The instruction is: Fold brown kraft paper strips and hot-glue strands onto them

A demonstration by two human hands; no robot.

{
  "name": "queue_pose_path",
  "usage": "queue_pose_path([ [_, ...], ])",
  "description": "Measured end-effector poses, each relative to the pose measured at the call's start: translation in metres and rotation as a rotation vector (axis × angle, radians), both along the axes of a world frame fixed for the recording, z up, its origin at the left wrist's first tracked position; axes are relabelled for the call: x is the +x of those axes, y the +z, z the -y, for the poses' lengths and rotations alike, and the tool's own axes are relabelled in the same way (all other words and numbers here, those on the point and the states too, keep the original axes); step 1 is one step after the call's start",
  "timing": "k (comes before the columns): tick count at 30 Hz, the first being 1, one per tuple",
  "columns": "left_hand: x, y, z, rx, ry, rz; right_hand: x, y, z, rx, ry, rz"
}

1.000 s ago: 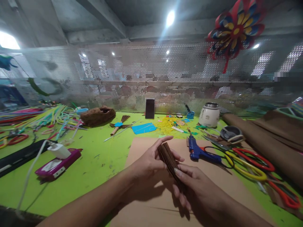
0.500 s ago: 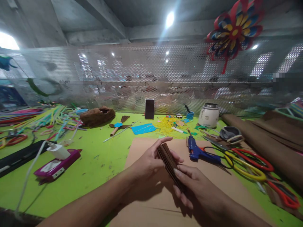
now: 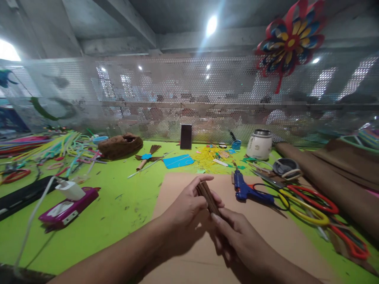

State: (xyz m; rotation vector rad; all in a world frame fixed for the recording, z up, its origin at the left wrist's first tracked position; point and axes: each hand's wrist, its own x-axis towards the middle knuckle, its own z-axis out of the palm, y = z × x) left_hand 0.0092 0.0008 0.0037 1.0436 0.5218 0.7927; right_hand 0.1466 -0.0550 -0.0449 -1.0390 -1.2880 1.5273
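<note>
The left hand (image 3: 189,201) has its fingers curled around the upper end of a brown paper bundle (image 3: 209,197), the index finger stretched across the top. The right hand (image 3: 237,228) pinches the lower end, thumb on the near face, its other fingers partly hidden behind. The bundle slants between both sets of fingers, above a tan sheet (image 3: 171,185). Just right of the fingers lies a blue glue gun (image 3: 248,189); farther right are yellow-handled scissors (image 3: 308,211). Beyond the fingertips lie blue paper (image 3: 178,161) and an upright phone (image 3: 186,137).
</note>
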Motion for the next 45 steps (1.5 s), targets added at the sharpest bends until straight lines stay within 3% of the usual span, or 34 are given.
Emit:
queue_pose_path([
  [8,0.004,0.003,0.007,-0.042,0.053,0.027,-0.002,0.003,0.0,-0.011,0.011,0.008],
  [12,0.006,0.006,0.008,-0.035,0.067,-0.063,-0.004,0.006,0.002,-0.007,-0.031,-0.027],
  [19,0.007,0.009,0.012,-0.058,0.108,-0.07,0.0,-0.001,0.001,0.038,-0.044,0.077],
  [26,0.006,0.001,0.002,0.074,0.091,-0.107,-0.001,-0.001,-0.003,0.006,-0.04,0.011],
  [33,0.005,-0.01,0.001,0.151,-0.013,-0.066,0.006,0.001,-0.006,-0.09,-0.028,-0.025],
  [39,0.005,-0.002,0.006,0.297,0.001,-0.044,0.008,0.012,-0.006,-0.036,-0.15,-0.03],
  [45,0.005,0.005,0.006,0.17,0.054,-0.05,0.006,0.006,-0.002,0.031,-0.184,-0.019],
])
